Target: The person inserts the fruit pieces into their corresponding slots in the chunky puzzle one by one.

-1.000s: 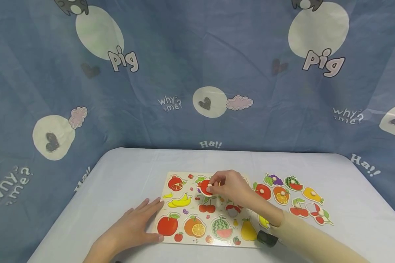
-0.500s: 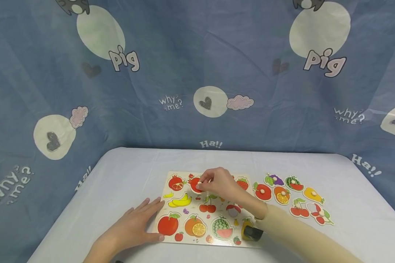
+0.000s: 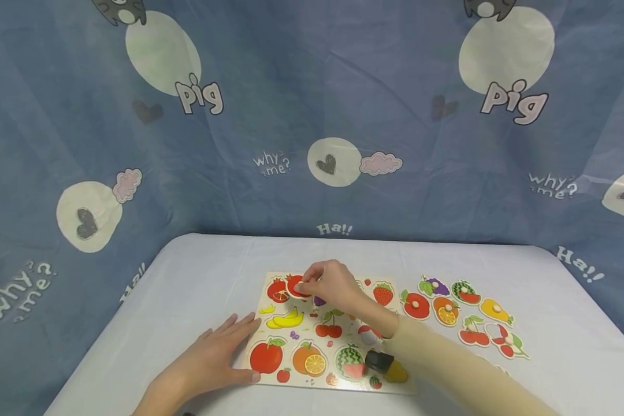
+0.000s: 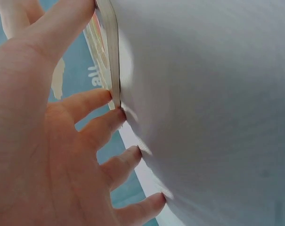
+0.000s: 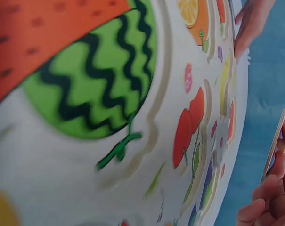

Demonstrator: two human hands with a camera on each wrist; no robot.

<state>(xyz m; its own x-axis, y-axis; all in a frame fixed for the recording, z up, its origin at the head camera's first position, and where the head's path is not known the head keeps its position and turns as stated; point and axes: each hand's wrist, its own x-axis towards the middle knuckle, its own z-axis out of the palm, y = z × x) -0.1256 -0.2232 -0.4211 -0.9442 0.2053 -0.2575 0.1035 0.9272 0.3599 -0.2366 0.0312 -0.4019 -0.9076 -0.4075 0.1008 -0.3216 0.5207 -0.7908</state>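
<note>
Red flat pomegranate piece [image 3: 293, 283], pinched in the right hand's [image 3: 334, 284] fingers, hovers over a cream fruit-printed board's [image 3: 308, 331] far-left corner; left hand [image 3: 207, 357], fingers spread, touches the left edge, white counter [image 3: 215, 271] beyond.

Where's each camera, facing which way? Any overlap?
Head: on head, forward and down at the board; shows left hand, right hand.
Left wrist: on wrist, facing board edge and table; shows left hand, perhaps right hand.
Right wrist: on wrist, facing across board; shows both hands.
Shared, head and right wrist: watermelon picture, held piece.
</note>
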